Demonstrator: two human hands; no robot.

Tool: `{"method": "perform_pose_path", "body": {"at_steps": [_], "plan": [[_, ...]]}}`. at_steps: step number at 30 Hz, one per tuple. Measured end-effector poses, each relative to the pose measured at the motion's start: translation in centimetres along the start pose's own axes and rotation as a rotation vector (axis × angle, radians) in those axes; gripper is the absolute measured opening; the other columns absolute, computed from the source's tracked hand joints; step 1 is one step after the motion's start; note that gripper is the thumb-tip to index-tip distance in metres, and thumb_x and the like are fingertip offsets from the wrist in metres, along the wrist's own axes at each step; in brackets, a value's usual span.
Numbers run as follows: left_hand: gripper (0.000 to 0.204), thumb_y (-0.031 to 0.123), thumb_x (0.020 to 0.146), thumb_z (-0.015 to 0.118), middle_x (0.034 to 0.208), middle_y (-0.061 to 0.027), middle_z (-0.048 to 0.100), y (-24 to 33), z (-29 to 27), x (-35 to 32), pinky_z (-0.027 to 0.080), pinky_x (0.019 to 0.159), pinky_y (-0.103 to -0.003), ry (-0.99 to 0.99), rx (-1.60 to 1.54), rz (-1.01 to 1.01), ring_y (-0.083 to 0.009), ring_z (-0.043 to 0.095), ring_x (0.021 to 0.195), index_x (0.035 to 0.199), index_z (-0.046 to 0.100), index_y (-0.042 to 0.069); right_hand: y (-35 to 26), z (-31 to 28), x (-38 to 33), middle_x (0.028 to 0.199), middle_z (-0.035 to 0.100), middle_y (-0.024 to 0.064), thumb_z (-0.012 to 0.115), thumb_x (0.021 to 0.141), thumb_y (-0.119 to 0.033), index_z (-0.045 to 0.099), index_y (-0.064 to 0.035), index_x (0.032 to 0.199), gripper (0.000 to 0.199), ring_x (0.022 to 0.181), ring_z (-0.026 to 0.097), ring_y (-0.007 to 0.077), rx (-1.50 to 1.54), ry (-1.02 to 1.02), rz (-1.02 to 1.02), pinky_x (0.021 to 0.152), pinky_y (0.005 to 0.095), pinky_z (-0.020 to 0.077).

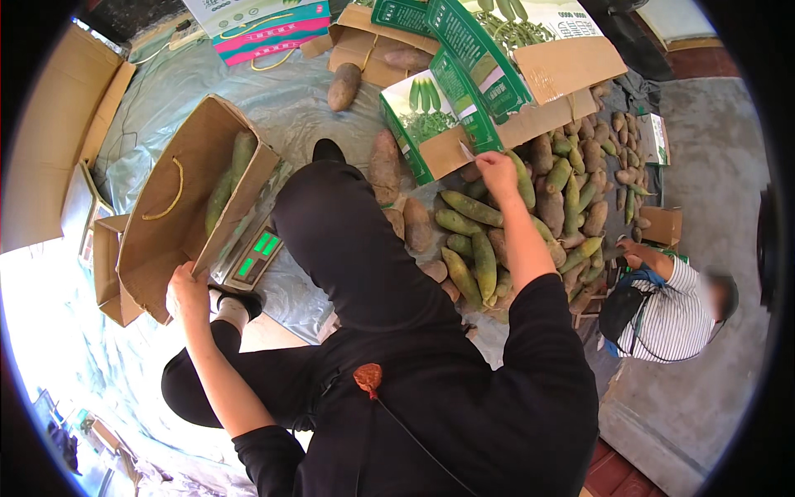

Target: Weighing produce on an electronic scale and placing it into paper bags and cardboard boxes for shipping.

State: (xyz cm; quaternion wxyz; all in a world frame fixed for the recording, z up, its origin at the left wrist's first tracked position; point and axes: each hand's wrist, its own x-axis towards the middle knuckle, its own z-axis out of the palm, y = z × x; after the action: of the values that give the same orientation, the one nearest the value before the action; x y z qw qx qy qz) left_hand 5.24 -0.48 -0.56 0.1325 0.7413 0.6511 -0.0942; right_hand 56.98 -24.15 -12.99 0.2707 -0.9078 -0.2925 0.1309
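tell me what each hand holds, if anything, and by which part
The left hand holds an open brown cardboard box by its near edge; the right hand pinches a thin pale pointed piece, kind unclear, by its near end.

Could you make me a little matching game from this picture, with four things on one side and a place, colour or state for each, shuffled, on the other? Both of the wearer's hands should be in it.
Things:
1. Left hand
2. Right hand
3. Scale
4. Pendant

Places, colours, states:
A. Reddish-brown
B. Pinching a small pale thing
C. At the edge of an open brown box
D. Showing lit green displays

Right pairs: 1-C, 2-B, 3-D, 4-A
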Motion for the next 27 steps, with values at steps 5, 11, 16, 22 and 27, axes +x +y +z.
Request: {"method": "perform_pose_path", "body": {"at_steps": [5,11,16,22,27], "plan": [[0.02,0.019,0.079,0.064,0.094,-0.0119,0.063,-0.1,0.2,0.1,0.047,0.076,-0.041,0.005,0.013,-0.028,-0.0325,0.061,0.089,0.095,0.066,0.009,0.7,-1.4,1.6,0.089,0.067,0.0105,0.068,0.074,-0.022,0.072,-0.0118,0.083,0.015,0.086,0.063,0.0286,-0.278,-0.08,0.031,0.077,0.0388,0.0501],[0.024,0.021,0.077,0.065,0.092,-0.0158,0.065,0.2,0.1,0.1,0.047,0.076,-0.041,0.024,-0.026,-0.012,-0.0348,0.062,0.087,0.097,0.067,0.007,1.7,-1.1,-0.8,0.088,0.064,0.01,0.069,0.072,-0.02,0.071,-0.0141,0.081,0.011,0.088,0.059,0.0308,-0.462,-0.096,-0.328,0.077,0.0435,0.0487],[0.025,0.021,0.077,0.065,0.094,-0.0146,0.065,-0.1,0.4,0.3,0.047,0.076,-0.04,0.028,-0.026,-0.019,-0.0339,0.062,0.087,0.097,0.067,0.007,6.4,-1.0,2.7,0.1,0.063,0.0086,0.069,0.071,-0.024,0.066,-0.0165,0.101,0.031,0.099,0.057,0.0303,-0.692,0.174,0.066,0.08,0.0437,0.0483],[0.022,0.02,0.076,0.065,0.09,-0.0145,0.064,-0.3,0.6,0.3,0.047,0.074,-0.04,0.039,-0.081,-0.045,-0.0337,0.062,0.085,0.093,0.068,0.006,5.9,-0.4,5.7,0.117,0.059,0.0089,0.068,0.073,-0.045,0.057,-0.0132,0.118,0.055,0.113,0.053,0.0292,-0.567,-0.094,0.394,0.09,0.0462,0.0442],[0.015,0.016,0.075,0.065,0.086,-0.013,0.062,0.3,0.5,0.0,0.047,0.071,-0.04,0.067,-0.058,-0.018,-0.0327,0.062,0.083,0.087,0.068,0.007,6.3,0.7,4.9,0.115,0.06,0.007,0.065,0.077,-0.047,0.057,-0.0124,0.119,0.055,0.112,0.053,0.025,-0.857,-0.11,0.265,0.087,0.0469,0.0433]]}}
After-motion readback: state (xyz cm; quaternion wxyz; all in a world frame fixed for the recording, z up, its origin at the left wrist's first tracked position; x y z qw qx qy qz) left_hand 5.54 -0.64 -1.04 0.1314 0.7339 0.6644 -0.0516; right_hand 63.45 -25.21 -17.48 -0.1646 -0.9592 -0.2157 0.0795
